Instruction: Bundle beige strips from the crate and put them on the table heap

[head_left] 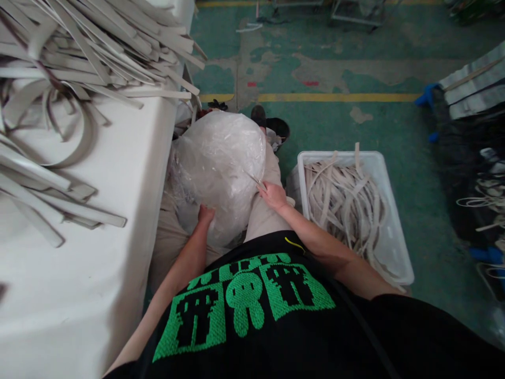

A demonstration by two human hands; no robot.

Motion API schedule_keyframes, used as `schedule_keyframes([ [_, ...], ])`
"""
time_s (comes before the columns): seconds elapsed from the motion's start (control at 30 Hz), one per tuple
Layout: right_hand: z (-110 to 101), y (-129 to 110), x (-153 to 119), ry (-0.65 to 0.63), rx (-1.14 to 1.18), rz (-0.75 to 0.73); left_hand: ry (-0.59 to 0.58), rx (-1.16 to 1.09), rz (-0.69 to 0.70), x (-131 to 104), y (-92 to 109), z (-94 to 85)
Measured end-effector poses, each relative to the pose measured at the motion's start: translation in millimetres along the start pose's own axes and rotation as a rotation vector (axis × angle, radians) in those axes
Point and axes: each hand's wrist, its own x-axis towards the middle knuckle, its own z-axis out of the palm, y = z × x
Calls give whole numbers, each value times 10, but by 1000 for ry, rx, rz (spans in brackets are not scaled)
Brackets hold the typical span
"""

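Observation:
A large clear plastic bag [221, 158] lies bunched over my lap, between my legs. My left hand [206, 215] is closed on the near side of this bag, its fingertips partly hidden in the film. At the bag's right edge, my right hand [273, 195] is closed around a thin, pointed metal tool [254, 179], perhaps scissors or tweezers. Its tip points up and left over the plastic, and I cannot tell whether it touches. What is inside the bag, if anything, cannot be made out.
On my left stands a white-covered table [118, 273] with piles of pale strips [102, 47] overhanging its edge. A white plastic bin [398, 231] of tangled beige strips [343, 205] sits on the green floor at my right. Dark, cluttered goods [453, 173] stand farther right.

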Motion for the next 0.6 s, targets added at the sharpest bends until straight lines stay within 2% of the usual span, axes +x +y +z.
schedule_keyframes([
  [0.1,1,-18,-4,-10,-17,10,-29,49,51,5,36,89],
  [0.27,0,-40,5,-33,-24,24,-179,119,91,-35,72,292],
  [0.37,-2,-45,6,-34,-10,22,-187,131,130,-46,102,365],
  [0.47,-1,-42,5,-28,6,12,-157,106,145,-16,151,323],
  [0.6,1,-38,5,-11,42,0,-98,21,166,6,255,125],
])
